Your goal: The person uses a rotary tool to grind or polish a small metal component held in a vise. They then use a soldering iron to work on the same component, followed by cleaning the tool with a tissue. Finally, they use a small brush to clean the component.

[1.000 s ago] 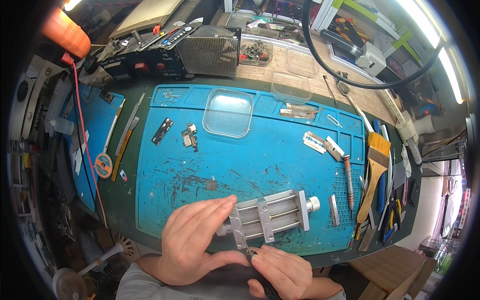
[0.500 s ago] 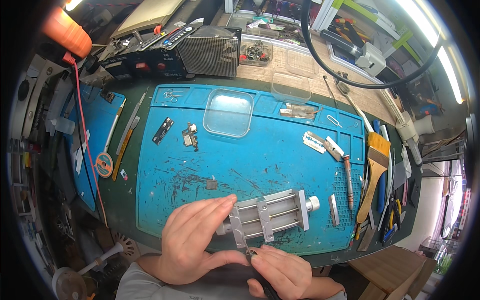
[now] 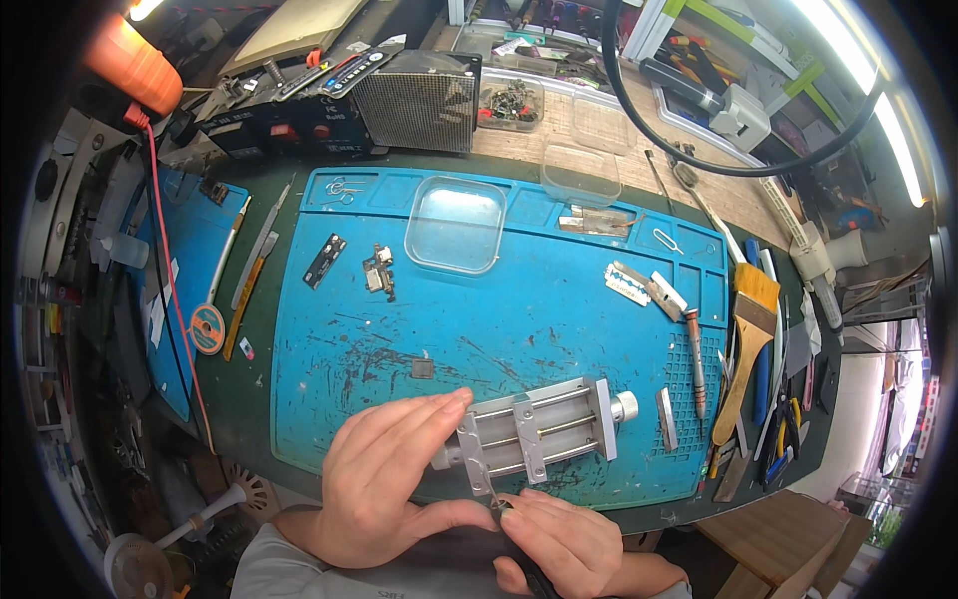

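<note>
Brushed silver metal makes up the small vise (image 3: 544,431), its smooth rods running between flat plates to a round knob, lying on the scuffed blue rubber mat (image 3: 559,309) near its front edge. The left hand (image 3: 384,484) rests on the vise's left end, fingers stretched flat, thumb below. Just under it, the right hand (image 3: 559,544) is pinched shut on a thin dark tool (image 3: 496,499) touching the vise's lower left corner.

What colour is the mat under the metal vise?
Blue, with dark scuff marks; the mat shows best in the head view, under the vise.
</note>
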Available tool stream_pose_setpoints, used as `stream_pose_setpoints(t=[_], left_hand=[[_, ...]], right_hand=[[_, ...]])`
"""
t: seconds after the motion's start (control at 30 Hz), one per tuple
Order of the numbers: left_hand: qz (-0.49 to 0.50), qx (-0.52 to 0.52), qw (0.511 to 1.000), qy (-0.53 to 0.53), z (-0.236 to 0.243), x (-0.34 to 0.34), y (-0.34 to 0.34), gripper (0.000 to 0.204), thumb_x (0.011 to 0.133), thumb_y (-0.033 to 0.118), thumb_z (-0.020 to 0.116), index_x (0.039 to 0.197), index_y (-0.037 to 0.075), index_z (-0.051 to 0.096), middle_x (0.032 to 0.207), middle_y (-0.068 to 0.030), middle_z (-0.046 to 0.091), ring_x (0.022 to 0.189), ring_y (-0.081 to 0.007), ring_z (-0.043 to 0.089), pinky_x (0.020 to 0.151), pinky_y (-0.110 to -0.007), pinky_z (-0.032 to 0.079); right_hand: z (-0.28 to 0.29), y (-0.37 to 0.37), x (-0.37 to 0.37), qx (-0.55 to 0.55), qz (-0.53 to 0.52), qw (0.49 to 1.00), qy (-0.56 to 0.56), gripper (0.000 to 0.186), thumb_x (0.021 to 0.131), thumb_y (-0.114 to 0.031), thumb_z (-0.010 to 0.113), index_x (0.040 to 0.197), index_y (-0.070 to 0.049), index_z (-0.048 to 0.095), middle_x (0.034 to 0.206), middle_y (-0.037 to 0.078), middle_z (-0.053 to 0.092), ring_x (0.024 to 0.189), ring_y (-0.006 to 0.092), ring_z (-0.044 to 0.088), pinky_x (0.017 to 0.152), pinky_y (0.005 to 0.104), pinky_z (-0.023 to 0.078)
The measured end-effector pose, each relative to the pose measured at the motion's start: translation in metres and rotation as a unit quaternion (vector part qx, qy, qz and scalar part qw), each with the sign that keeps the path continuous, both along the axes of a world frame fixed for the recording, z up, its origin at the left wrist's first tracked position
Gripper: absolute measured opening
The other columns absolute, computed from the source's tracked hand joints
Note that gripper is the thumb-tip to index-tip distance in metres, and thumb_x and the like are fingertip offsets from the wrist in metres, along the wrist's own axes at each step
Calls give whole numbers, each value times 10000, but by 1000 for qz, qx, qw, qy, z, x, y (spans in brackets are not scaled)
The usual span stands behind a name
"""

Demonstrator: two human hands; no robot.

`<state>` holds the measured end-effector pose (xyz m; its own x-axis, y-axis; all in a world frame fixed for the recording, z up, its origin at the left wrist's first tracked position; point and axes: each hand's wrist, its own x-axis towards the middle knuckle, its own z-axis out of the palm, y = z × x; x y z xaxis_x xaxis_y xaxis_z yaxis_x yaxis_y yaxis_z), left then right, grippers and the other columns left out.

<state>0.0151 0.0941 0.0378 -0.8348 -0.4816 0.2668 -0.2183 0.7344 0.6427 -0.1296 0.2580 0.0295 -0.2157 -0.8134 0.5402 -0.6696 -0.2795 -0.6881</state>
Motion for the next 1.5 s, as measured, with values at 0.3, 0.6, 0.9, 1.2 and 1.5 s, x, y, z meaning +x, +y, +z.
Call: stream_pose_setpoints(t=[0.3,0.6,0.9,1.2,1.5], left_hand=[[0,1,1000,0,0,0,0,847,685,430,887,1332,-41,610,1273,-166,720,1108,-323,690,905,-399,538],[-4,3,1000,1,1,0,-1,846,690,424,888,1336,-43,605,1276,-167,718,1107,-326,689,903,-400,540],[-2,-1,1000,0,-1,0,0,841,703,443,877,1332,-45,608,1269,-169,722,1107,-324,690,902,-399,542],[-1,-3,1000,-1,0,0,0,841,700,442,879,1331,-44,609,1269,-166,722,1106,-320,692,901,-394,540],[3,1,1000,1,0,-1,0,831,696,436,882,1320,-45,618,1265,-165,725,1105,-320,691,900,-394,540]], right_hand=[[-1,0,1,-2,-2,1000,2,349,909,-124,707,1146,130,677,997,243,727,884,358,757,828,435,647],[-1,1,0,-2,1,1000,1,348,904,-122,712,1141,130,675,1000,243,726,887,357,758,830,435,646],[0,0,0,-2,2,1000,0,351,904,-120,715,1144,133,674,1004,245,727,895,359,758,833,434,646],[0,0,0,-3,0,1000,1,350,903,-120,713,1142,133,679,1001,248,729,894,358,759,833,432,647],[0,1,0,-4,-1,1000,5,357,894,-114,713,1150,133,678,1001,245,731,892,355,759,836,431,647]])
